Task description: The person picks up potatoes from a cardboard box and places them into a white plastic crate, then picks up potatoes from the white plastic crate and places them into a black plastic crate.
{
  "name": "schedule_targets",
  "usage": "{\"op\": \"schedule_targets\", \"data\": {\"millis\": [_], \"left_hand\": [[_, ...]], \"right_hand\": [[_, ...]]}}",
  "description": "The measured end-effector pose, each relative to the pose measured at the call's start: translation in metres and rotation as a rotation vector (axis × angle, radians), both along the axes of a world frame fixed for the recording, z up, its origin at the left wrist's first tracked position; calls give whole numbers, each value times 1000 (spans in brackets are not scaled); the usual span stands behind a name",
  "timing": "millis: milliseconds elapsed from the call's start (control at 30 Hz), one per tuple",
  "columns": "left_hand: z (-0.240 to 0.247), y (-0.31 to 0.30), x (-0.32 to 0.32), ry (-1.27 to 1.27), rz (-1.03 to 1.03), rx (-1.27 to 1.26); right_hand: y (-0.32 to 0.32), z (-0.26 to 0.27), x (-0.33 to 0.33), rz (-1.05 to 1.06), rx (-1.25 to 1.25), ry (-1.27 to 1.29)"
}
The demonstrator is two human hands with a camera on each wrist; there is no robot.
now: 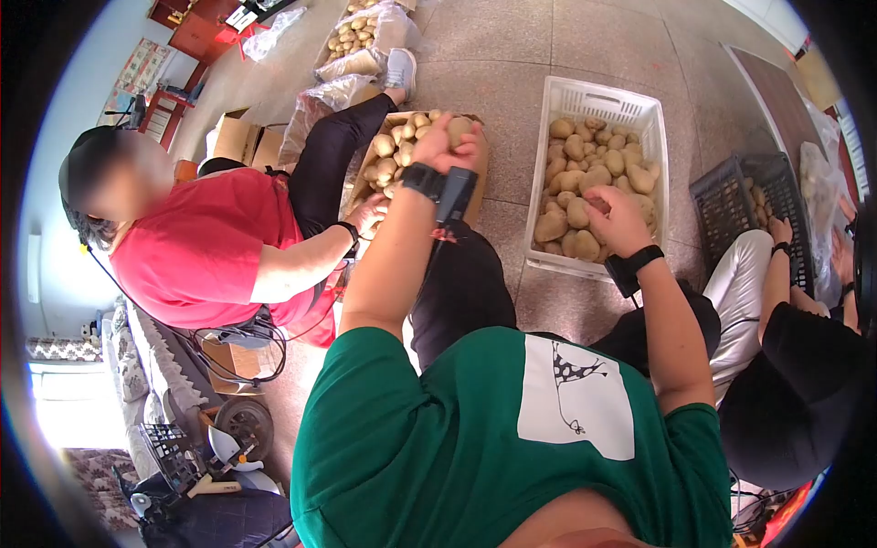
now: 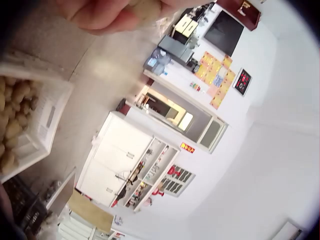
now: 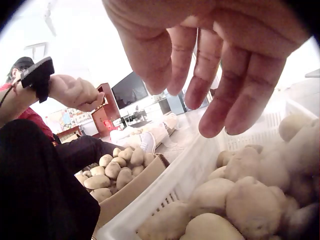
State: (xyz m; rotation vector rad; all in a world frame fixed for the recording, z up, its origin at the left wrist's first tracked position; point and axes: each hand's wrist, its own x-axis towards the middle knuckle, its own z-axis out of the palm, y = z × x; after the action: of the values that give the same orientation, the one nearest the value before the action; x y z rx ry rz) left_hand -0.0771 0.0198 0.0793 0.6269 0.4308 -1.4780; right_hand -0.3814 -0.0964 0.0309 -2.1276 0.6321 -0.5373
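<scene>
Apparent transfer: left hand (image 1: 445, 152) clamps potato (image 1: 459, 131); right hand (image 1: 618, 221), fingers apart, over crate (image 1: 603, 103). Next likely: release into carton (image 3: 129, 197), crate's 9 o'clock.

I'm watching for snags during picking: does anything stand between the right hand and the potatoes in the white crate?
Nothing visible does. The right hand is over the potatoes with its fingers pointing down, and only open air shows below the fingertips. The white crate has no lid on it.
</scene>
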Motion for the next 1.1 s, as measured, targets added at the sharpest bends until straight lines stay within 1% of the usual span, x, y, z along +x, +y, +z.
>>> {"op": "schedule_targets", "data": {"millis": [67,100,167,233,267,333,367,400,433,500,533,567,633,667,733,833,867,900,967,1000,1033,1067,1100], "left_hand": [[-11,21,24,-6,99,39],[-21,33,38,-6,95,45],[-40,58,60,-124,88,101],[-44,76,61,-283,233,307],[-61,92,74,-387,206,311],[-101,123,103,-353,207,345],[-109,132,109,-315,207,371],[-97,136,94,-232,258,416],[-106,143,99,-231,260,419],[-137,164,116,-107,274,423],[-145,169,118,-220,270,449],[-153,174,121,-217,272,452],[-156,179,116,-528,187,420],[-155,180,117,-526,188,421],[-158,185,125,-564,32,356],[-157,187,123,-568,83,370],[-173,193,136,-566,82,370],[-209,207,166,-725,-90,264],[-218,207,173,-876,-265,152],[-193,196,156,-730,-117,321],[-186,191,150,-578,30,484],[-195,192,156,-576,27,483],[-223,201,174,-551,278,556]], "right_hand": [[-1,0,-1,3,7,8],[-1,0,-2,12,11,19],[1,1,-4,7,28,18],[2,1,-2,7,46,11],[1,-1,-3,14,23,21],[2,-1,-2,23,5,30],[3,0,-2,23,19,35],[3,1,-2,23,33,41],[3,1,-1,26,35,42],[3,-1,1,40,5,49],[4,-1,2,44,8,51],[4,0,2,43,8,63],[4,0,3,44,8,79],[4,-1,4,47,11,84],[4,-1,5,51,14,91],[5,1,5,47,29,82],[4,2,6,53,19,90],[4,2,6,58,10,98],[3,2,7,62,11,107],[3,2,7,67,13,114],[3,2,7,65,14,116],[2,1,7,67,16,119],[2,0,7,67,17,122]]}}
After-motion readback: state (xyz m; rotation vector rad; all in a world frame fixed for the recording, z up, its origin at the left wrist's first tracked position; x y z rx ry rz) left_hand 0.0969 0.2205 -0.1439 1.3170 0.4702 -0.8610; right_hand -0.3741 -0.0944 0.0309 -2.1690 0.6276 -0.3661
